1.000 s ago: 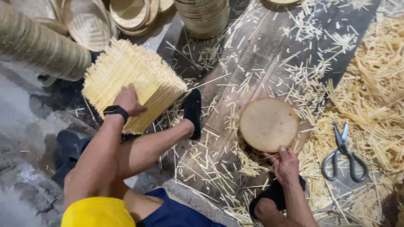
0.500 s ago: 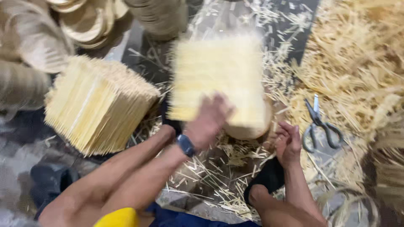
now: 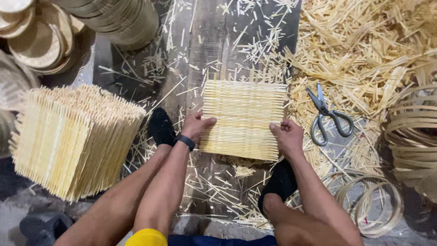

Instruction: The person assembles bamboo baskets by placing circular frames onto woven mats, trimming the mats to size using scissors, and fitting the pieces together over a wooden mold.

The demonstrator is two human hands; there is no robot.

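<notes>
Black wristband (image 3: 185,142) — black shoes (image 3: 161,127)

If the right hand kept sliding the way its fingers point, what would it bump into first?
The right hand points left across the woven bamboo mat it grips, so it would probably meet the left hand at the opposite edge.

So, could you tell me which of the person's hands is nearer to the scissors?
The right. The right hand grips the woven mat at its lower right corner, just left of the scissors. The left hand holds the mat's far left edge.
</notes>
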